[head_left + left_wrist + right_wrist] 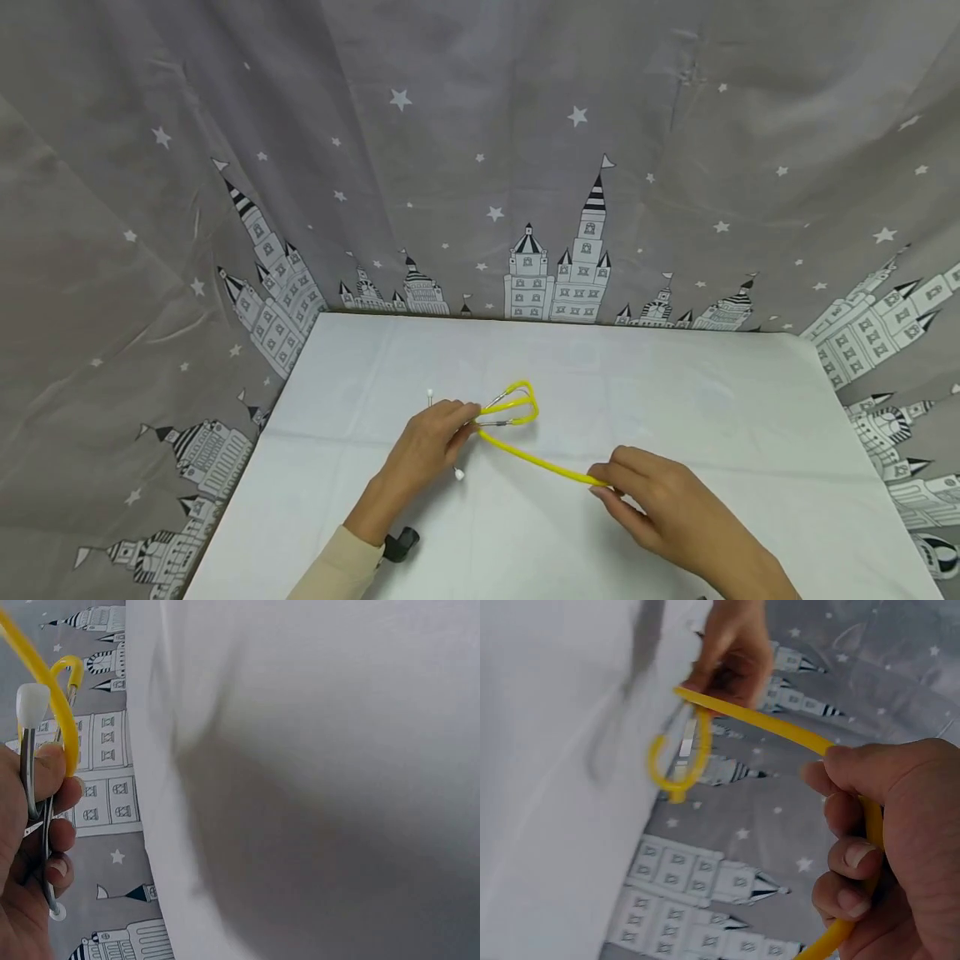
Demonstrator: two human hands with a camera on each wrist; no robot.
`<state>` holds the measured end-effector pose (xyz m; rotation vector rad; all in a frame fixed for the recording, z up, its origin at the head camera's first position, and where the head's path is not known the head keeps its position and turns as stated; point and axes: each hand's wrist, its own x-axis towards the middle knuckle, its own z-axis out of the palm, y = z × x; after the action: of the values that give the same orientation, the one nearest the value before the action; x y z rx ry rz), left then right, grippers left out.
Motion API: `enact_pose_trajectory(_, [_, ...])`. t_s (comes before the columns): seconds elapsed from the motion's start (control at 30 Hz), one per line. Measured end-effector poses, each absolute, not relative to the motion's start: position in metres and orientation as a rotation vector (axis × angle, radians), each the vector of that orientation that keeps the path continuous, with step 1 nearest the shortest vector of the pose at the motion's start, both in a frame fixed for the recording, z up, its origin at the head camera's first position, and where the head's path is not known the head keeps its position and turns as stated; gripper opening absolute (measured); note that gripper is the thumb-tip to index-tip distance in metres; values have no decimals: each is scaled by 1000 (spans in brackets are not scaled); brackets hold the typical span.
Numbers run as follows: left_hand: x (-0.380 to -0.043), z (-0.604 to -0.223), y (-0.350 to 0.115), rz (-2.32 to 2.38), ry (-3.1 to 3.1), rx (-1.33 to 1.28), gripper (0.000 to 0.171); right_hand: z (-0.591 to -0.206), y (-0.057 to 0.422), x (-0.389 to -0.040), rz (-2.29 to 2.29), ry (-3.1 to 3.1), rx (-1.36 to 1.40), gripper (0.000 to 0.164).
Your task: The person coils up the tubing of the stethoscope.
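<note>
A stethoscope with yellow tubing (540, 462) is held between both hands above the white table. My left hand (435, 437) grips its metal ear tubes, with a folded yellow loop (534, 402) sticking out past the fingertips. White ear tips (459, 474) show on either side of that hand; one ear tip (33, 705) is close up in the left wrist view. With thumb and fingers, my right hand (660, 500) holds the tubing farther along. In the right wrist view the tubing (757, 720) runs between the hands and on through the right fingers. The chest piece is not seen.
The white-covered table (675, 400) lies under both hands. A grey curtain (450, 167) with stars and castles hangs behind it and down its sides. A small black object (402, 544) sits at the left wrist beside a beige sleeve (337, 567).
</note>
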<state>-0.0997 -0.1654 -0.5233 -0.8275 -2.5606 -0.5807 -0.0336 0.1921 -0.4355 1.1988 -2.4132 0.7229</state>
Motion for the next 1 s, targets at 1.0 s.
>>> enact_pose_trajectory(1.0, [-59,-530,-114,-610,-2513,-1282,22,-405,164,-140,704,-2587,1038,11])
